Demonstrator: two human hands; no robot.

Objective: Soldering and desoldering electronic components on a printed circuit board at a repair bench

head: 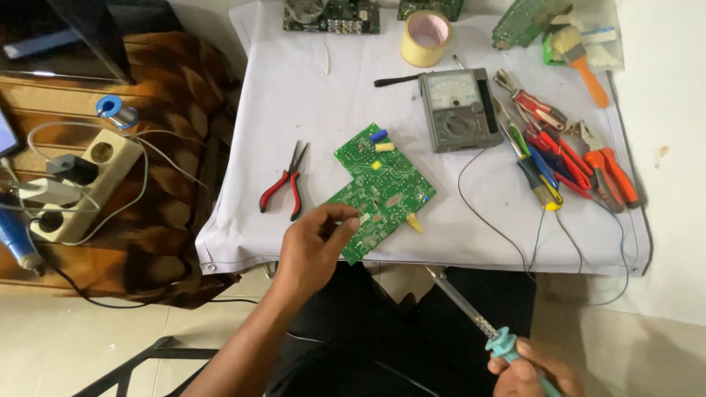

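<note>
Green circuit board under the fingers — soldering iron held low.

Pinched narrow, the left hand (312, 246) has its thumb and fingertips closed on the near edge of the green circuit board (379, 191), which lies flat on the white cloth (294, 95) near the table's front edge. The right hand (531, 371) sits low at the picture's bottom, wrapped around the teal grip of a soldering iron (471, 312) whose metal shaft points up toward the board but stops short of it. Red-handled pliers (285, 184) lie just left of the board; a grey analogue multimeter (457, 109) rests behind it, with a heap of red and orange hand tools (573, 158) to its right — a tape roll (425, 37) farther back.
</note>
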